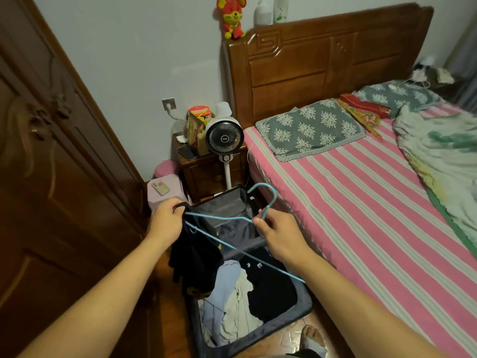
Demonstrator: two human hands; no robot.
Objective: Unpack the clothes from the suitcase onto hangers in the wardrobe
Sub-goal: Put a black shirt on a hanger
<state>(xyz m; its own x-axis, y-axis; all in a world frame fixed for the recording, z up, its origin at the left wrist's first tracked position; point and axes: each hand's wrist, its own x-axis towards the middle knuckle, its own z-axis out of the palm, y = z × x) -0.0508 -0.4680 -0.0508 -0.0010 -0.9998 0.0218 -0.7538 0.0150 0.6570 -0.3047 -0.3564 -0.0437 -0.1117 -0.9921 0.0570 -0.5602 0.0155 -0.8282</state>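
- Head view: I see my left hand (167,218) gripping the top edge of a black garment (196,257), fingers curled round the cloth, which hangs down over the left rim of the open suitcase (304,303).
- My right hand (277,235) pinches the neck of a light blue wire hanger (242,250) just below its hook; the hook stands up toward the far side, and the long bar slants down to the near right, across the suitcase.
- The hanger's left shoulder meets the black garment right by my left hand (whether the wire has gone inside the cloth I cannot tell; the dark folds hide it).
- The suitcase lies on the wooden floor between the wardrobe (51,177) on the left and the bed (361,202) on the right. Its far half shows bare grey lining; its near half holds pale blue, white and dark clothes (232,301), too crumpled to tell apart.
- The wardrobe's doors are closed, and the frame cuts off most of it.
- Far off, a small fan (225,138) stands by a bedside cabinet (206,174), with a phone (160,187) on a pink stool left of it.
- At the near edge a foot in a slipper (312,337) is partly cut off.
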